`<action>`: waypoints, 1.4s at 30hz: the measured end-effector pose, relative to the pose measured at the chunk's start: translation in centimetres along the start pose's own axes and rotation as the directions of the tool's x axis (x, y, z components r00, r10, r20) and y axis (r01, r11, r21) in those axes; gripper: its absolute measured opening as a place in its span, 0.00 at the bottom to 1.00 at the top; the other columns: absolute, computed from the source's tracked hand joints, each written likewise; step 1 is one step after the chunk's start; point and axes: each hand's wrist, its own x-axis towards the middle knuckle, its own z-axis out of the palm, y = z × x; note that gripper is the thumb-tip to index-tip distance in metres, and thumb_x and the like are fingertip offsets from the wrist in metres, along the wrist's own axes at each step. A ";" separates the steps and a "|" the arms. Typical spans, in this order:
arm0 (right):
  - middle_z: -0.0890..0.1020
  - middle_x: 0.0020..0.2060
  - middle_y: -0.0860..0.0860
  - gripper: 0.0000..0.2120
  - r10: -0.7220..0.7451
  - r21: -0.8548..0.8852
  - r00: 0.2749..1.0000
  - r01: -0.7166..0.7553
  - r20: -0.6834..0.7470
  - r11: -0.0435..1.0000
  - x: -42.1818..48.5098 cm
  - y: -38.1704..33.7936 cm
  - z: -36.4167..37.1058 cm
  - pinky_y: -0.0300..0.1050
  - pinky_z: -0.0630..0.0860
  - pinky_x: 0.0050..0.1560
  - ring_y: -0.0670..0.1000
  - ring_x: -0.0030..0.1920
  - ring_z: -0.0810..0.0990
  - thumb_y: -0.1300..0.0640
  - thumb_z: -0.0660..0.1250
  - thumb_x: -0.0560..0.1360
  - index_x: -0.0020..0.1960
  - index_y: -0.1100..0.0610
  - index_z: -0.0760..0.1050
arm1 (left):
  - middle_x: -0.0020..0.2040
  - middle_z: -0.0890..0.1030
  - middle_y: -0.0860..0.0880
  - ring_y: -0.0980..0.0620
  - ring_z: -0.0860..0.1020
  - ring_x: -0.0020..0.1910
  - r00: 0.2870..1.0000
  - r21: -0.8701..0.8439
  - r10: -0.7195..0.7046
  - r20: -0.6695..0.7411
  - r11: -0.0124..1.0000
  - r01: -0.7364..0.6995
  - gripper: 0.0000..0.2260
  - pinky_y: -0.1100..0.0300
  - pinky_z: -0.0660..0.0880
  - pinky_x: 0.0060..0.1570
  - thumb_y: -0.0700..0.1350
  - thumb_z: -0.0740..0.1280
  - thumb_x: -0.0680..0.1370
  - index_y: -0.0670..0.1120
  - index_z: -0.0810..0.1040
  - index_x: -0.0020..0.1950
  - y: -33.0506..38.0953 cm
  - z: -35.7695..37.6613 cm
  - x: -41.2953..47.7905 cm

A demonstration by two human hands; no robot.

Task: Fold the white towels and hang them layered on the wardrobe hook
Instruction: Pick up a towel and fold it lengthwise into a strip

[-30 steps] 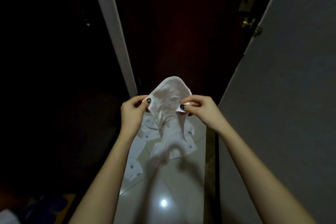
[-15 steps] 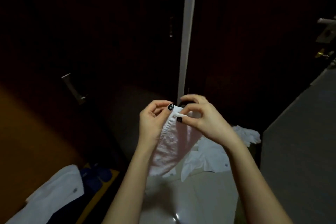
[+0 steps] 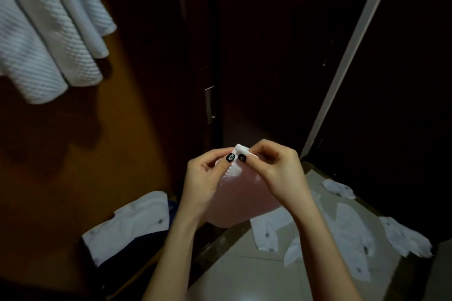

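Note:
A small white towel (image 3: 238,200) hangs folded between my two hands at the centre of the view, looking pinkish in the dim light. My left hand (image 3: 205,178) and my right hand (image 3: 276,173) pinch its top corners together, thumbs nearly touching. Several ribbed white towels (image 3: 46,39) hang layered at the top left against the wooden wardrobe side (image 3: 117,144); the hook itself is out of sight. More white towels (image 3: 342,234) lie scattered on the tiled floor at the lower right.
A dark wardrobe door with a metal handle (image 3: 209,104) stands straight ahead. A white door frame (image 3: 352,56) slants at the right. One white towel (image 3: 129,225) lies on dark cloth at the lower left. The pale floor tiles (image 3: 244,278) lie below my arms.
My view has swung left and up, bringing the hanging towels into sight. My hands have brought the towel's two corners together; it now hangs folded.

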 end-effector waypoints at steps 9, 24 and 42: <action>0.79 0.33 0.47 0.06 -0.116 0.016 0.989 0.115 0.090 0.993 1.2 -3.7 4.7 0.32 0.69 0.34 0.43 0.35 0.77 0.56 0.72 0.75 0.39 0.54 0.78 | 0.46 0.85 0.53 0.56 0.83 0.47 0.990 0.037 0.087 -0.114 0.996 -0.084 0.09 0.66 0.78 0.43 0.41 0.72 0.74 0.53 0.83 0.51 1.2 -5.2 -1.6; 0.79 0.44 0.47 0.11 -0.128 -0.267 0.977 0.171 0.173 0.948 2.3 -3.5 4.6 0.43 0.73 0.50 0.47 0.48 0.76 0.46 0.67 0.76 0.40 0.51 0.79 | 0.41 0.83 0.57 0.63 0.80 0.43 0.946 0.208 0.185 -0.267 0.969 -0.131 0.06 0.71 0.74 0.41 0.41 0.70 0.77 0.53 0.82 0.45 0.4 -5.9 -2.0; 0.77 0.38 0.46 0.09 -0.134 0.053 0.984 0.128 0.115 0.990 2.4 -2.2 3.7 0.43 0.74 0.31 0.43 0.36 0.77 0.54 0.72 0.75 0.41 0.51 0.72 | 0.43 0.84 0.53 0.55 0.81 0.43 0.963 0.046 0.092 -0.255 0.995 -0.083 0.05 0.61 0.78 0.43 0.51 0.72 0.71 0.59 0.84 0.45 1.2 -8.8 -2.0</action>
